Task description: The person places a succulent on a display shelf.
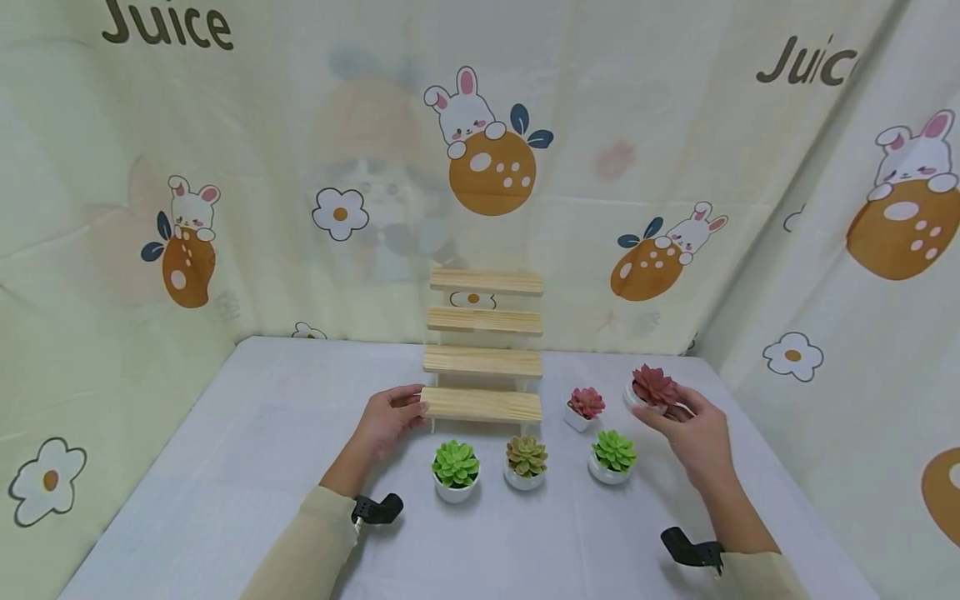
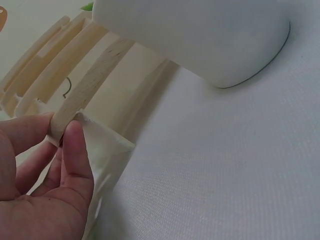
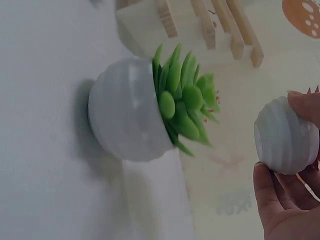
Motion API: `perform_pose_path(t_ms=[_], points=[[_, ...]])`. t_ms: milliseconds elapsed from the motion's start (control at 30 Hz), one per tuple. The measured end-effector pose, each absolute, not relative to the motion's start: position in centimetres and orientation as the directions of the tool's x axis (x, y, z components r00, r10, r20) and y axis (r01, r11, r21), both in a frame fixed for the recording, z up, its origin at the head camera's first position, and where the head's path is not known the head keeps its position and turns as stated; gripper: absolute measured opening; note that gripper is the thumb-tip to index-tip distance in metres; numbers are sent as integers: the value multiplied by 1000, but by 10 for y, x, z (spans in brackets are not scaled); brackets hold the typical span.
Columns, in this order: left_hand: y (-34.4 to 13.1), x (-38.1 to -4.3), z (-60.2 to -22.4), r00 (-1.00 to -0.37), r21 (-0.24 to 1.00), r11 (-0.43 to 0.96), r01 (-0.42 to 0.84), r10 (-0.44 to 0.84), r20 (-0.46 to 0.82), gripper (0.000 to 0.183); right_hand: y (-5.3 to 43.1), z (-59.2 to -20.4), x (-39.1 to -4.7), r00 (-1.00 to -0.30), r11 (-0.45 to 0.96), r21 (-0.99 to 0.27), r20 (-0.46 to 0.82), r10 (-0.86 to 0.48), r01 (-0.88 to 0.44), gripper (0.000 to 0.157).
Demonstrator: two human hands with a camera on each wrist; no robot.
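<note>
A stepped wooden shelf (image 1: 482, 405) with pale boards stands at the back middle. My left hand (image 1: 390, 419) pinches the left end of its lowest board (image 2: 92, 82), thumb on one face and fingers on the other. At the right, my right hand (image 1: 697, 429) holds a potted red succulent (image 1: 654, 386) by its ribbed white pot (image 3: 285, 136), which appears lifted in the right wrist view. Nearest to that hand are a smaller pink-red succulent (image 1: 586, 403) in a white pot and a green succulent (image 1: 615, 451) in a round white pot.
In front of the shelf stand another green succulent (image 1: 456, 465) and an olive-brown succulent (image 1: 527, 456), both in white pots. A white cloth covers the table (image 1: 247, 467). Printed curtains (image 1: 585, 250) hang behind and at both sides.
</note>
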State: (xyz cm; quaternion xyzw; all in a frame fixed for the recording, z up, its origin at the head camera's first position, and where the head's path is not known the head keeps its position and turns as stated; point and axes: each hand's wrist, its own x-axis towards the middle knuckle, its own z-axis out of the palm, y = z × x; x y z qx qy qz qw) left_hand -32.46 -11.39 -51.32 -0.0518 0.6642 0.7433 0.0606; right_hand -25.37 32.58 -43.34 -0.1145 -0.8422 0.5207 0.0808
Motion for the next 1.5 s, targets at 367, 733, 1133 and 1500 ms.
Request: perform_pose_path(t_ms=[367, 733, 1133, 1500], points=[[-115, -323, -513, -983, 970, -163, -182, 41, -177, 43, 299, -426, -265, -974, 396, -918, 82, 211, 9, 87], [-115, -322, -512, -982, 969, -161, -190, 35, -187, 43, 268, -419, -278, -980, 371, -923, 156, 120, -102, 81], [-115, -322, -514, -984, 965, -194, -176, 30, -174, 43, 232, -410, -295, -980, 368, -916, 191, 48, -161, 80], [-116, -321, -515, -988, 960, -232, -156, 45, -150, 43, 199, -403, -314, -979, 322, -926, 204, -18, -199, 76]])
